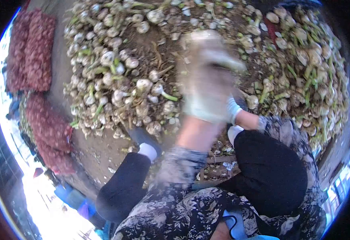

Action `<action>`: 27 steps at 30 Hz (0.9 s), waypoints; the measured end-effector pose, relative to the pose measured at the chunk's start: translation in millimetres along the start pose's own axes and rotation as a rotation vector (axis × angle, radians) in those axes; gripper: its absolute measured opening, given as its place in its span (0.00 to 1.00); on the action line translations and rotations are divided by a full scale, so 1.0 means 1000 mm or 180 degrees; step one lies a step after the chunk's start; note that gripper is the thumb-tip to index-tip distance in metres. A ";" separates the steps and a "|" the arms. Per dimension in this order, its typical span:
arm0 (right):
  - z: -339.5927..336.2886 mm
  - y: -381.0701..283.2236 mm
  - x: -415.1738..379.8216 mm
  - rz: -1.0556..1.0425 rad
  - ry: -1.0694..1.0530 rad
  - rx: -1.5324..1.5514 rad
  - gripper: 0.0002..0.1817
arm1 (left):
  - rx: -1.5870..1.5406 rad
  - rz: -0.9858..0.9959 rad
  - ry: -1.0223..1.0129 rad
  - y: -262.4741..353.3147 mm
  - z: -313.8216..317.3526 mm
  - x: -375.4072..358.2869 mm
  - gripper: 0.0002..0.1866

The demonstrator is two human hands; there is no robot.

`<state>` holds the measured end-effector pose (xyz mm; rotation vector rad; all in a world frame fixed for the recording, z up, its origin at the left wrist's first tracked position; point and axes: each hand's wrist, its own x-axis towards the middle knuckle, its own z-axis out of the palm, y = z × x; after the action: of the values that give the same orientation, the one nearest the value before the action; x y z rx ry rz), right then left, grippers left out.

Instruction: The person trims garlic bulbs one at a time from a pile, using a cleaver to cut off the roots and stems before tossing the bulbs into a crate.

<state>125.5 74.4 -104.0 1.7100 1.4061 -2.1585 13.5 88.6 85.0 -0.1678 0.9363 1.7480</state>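
My left hand (207,76), in a pale work glove with dirt on it, is raised in the middle of the view, above the garlic. Motion smears its fingers, so what it holds, if anything, cannot be made out. Behind it is my right hand (233,109); only the glove's light cuff and the bare wrist show clearly, and its fingers are hidden. Loose garlic bulbs (144,85) with cut green stems lie on the ground left of my hands. A larger garlic pile (315,56) spreads out on the right.
Red mesh sacks (39,52) of garlic stand at the far left, with more sacks (49,132) below them. My grey shoe (143,138) rests at the lower edge of the garlic. Scraps of stem and skin litter the soil between the piles. Blue items (71,198) lie at the lower left.
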 end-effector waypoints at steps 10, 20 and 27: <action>-0.023 -0.006 0.002 -0.0401 0.0205 -0.0213 0.18 | 0.6391 0.1311 0.2846 0.034 -0.148 0.050 0.23; -0.035 -0.078 -0.024 -0.1185 -0.0183 0.0656 0.19 | 0.2483 -0.0412 0.0524 0.057 -0.154 0.065 0.24; -0.027 -0.089 -0.020 -0.1505 -0.0859 0.0379 0.16 | 0.2916 -0.0009 -0.0338 0.006 -0.128 0.030 0.22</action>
<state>106.1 135.1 -33.3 1.1305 1.7662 -2.6304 -45.5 26.0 -14.7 0.5101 1.5475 1.1604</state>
